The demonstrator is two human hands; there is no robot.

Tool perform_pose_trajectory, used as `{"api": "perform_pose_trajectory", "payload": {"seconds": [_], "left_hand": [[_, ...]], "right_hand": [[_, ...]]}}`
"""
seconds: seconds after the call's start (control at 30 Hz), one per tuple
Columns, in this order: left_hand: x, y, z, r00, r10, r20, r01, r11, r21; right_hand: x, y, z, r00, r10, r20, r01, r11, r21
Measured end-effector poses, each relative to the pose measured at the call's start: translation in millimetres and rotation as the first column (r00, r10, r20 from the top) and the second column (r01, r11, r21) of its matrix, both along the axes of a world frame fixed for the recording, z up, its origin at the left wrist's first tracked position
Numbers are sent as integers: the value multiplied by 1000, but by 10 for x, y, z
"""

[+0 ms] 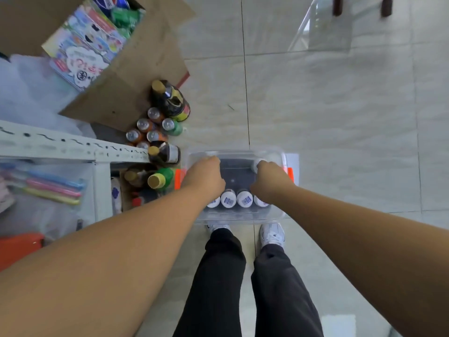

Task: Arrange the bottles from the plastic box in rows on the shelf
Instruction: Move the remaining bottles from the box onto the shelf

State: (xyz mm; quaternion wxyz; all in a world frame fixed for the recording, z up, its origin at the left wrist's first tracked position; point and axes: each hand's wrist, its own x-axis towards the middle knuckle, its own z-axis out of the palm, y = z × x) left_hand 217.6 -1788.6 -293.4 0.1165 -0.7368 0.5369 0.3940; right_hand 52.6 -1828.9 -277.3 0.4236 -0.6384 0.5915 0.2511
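Clear plastic box sits on the tiled floor, just ahead of my sneakers, both hands inside it. Right hand: fingers curled round a white-capped bottle at the box's far right corner, cap showing just past my knuckles. Left hand: fingers curled down at the far left side; can't tell what they hold, it's hidden under the hand. Four white-capped bottles stand in a row along the near wall, under both wrists, outer two partly covered. Left of my left hand: orange latch, then green bottle and dark tea bottles on the floor, drink cans beyond, white metal shelf further left, cardboard box past that.
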Motion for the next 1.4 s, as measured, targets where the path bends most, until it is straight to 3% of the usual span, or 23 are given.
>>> {"api": "perform_pose_trajectory", "payload": {"seconds": [0.17, 0.27, 0.4, 0.57, 0.93, 1.17, 1.4], "left_hand": [[-10, 26, -422, 1000, 7, 14, -6, 999, -44], [-36, 64, -542, 995, 104, -6, -104, 991, -88], [-58, 102, -659, 986, 166, -10, -166, 976, -141], [49, 129, -827, 983, 182, -30, -184, 977, -109], [1, 195, -1014, 964, 202, -172, -223, 968, -113], [-118, -186, 98, 931, 159, -328, -229, 955, -189], [141, -1175, 2481, 916, 19, -400, -144, 948, -284]], "right_hand": [[32, 6, -382, 988, 126, -94, -135, 986, -95], [52, 5, -491, 983, 125, -138, -138, 986, -93], [75, 87, -640, 957, 222, -184, -262, 938, -229], [-17, 119, -842, 993, 98, -66, -112, 961, -253], [-16, 22, -1100, 999, 49, -9, -50, 986, -161], [-31, -212, -20, 989, 18, 147, 8, 984, -177], [-237, -1175, 2363, 982, 121, 149, -74, 955, -285]]}}
